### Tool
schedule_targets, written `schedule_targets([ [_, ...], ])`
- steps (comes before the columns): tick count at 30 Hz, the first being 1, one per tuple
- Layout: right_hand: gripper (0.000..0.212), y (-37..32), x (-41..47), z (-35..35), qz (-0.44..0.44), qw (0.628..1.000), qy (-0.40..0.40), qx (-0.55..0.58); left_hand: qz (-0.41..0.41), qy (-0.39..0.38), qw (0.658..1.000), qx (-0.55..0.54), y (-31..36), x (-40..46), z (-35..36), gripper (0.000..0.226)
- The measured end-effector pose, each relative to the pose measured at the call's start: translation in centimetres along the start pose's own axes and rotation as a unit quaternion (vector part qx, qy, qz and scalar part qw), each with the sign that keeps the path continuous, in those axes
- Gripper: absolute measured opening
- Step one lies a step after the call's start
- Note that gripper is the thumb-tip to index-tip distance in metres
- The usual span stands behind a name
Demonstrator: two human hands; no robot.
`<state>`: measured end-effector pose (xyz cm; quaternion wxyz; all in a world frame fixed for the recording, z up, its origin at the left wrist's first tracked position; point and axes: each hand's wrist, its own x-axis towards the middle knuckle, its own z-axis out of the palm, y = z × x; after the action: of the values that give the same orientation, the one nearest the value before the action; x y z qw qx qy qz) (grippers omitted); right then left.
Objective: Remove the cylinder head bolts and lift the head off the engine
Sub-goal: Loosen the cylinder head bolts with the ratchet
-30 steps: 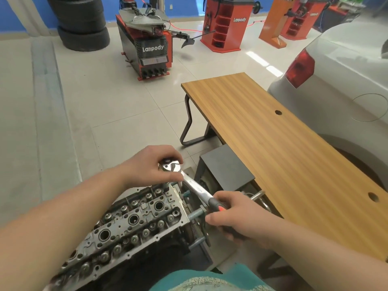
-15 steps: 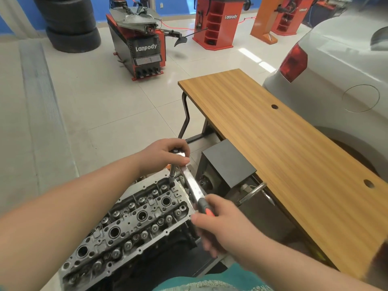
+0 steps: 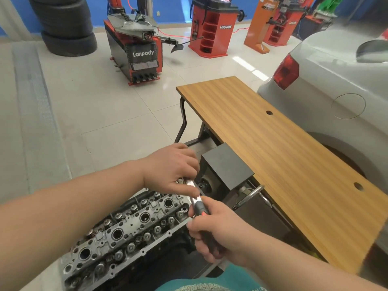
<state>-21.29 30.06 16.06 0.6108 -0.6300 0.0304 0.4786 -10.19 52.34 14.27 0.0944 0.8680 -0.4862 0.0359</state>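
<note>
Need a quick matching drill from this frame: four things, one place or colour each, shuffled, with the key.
Things:
1. ratchet
2. cylinder head
3. table
4. tyres

Descriptions:
A. stacked on the floor, far left
B. wood-grain top with round holes
C. gripped by both hands
D. grey metal, below the left forearm

Pairs: 1-C, 2-D, 3-B, 4-A

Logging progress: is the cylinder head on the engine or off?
On. The cylinder head sits on the engine, with the ratchet at its far end.
</note>
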Motion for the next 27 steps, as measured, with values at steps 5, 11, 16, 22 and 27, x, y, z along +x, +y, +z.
schedule_targets([
  [5,0.020,1.1,0.7,-0.6,0.008,0.971,-0.131,0.199,0.076,0.001,0.997,0.033,-1.2,-0.3,-0.5,0.055],
  [11,0.060,0.7,0.8,-1.6,0.119,0.955,-0.129,0.238,0.062,0.032,0.997,0.038,-0.2,0.0,1.1,0.059],
  [16,0.061,0.0,0.9,-2.0,0.160,0.961,-0.105,0.200,0.040,0.056,0.997,0.021,0.3,0.1,1.6,0.060],
  [22,0.064,-0.5,1.0,-3.1,0.194,0.957,-0.106,0.186,0.015,0.065,0.998,0.017,0.7,0.6,1.9,0.059],
  [27,0.065,-1.0,0.8,-4.0,0.205,0.956,-0.110,0.179,0.007,0.078,0.997,0.010,1.1,1.1,2.2,0.060],
])
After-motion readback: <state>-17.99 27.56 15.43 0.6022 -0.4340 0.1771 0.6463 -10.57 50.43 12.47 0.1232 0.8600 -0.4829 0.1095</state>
